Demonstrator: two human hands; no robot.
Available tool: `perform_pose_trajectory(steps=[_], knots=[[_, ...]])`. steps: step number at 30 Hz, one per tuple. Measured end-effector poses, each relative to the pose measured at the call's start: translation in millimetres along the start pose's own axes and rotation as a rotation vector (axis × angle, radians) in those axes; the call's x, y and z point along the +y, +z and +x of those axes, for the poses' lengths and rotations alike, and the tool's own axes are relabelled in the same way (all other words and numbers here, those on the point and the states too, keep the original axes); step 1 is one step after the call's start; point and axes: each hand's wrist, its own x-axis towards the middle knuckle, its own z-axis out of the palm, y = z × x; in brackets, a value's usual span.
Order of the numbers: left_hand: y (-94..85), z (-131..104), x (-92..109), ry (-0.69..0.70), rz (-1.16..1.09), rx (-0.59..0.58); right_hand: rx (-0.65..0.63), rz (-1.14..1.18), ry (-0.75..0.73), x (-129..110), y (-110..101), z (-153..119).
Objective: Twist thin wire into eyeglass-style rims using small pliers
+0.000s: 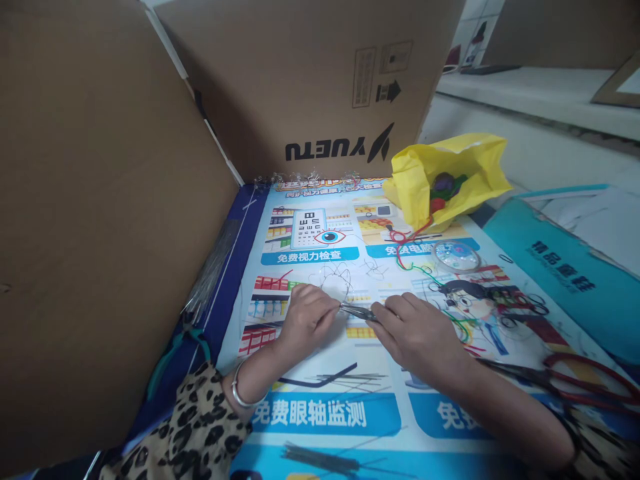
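Note:
In the middle of the view my right hand (pixel 423 337) is closed around a pair of needle-nose pliers (pixel 357 311), whose jaws point left; the handles are hidden in the palm. My left hand (pixel 311 317) pinches at the tips of the jaws. A thin wire bent into loops (pixel 336 277) rises just behind those fingertips and seems to be held between them. Another bent wire piece (pixel 374 268) lies a little farther back. Nearer my body, short straight wires (pixel 350 381) and a dark bundle of wire (pixel 320 459) rest on the printed poster sheet (pixel 320 340).
Cardboard walls (pixel 280 80) stand behind and left. A yellow bag (pixel 455 177) holds coloured thread balls. Red-handled scissors (pixel 555 377) lie right, near a clear round dish (pixel 456 257) and a turquoise box (pixel 565 267). Left are teal-handled pliers (pixel 173 357) and long wires (pixel 215 263).

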Motion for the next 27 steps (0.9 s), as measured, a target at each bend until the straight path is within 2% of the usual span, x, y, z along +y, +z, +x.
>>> perform_pose_trajectory(steps=[6,16,27], knots=[[-0.7,0.6,1.6,0.039,-0.006,0.015,-0.046,-0.001,-0.013,-1.5,0.4,-1.9],[-0.3,0.8,1.0,0.014,-0.049,0.042,-0.015,-0.005,0.012,0.5,0.3,0.0],[-0.1,-0.9,-0.5,0.046,-0.044,0.067,-0.044,-0.001,0.048,-0.6,-1.6,-2.7]])
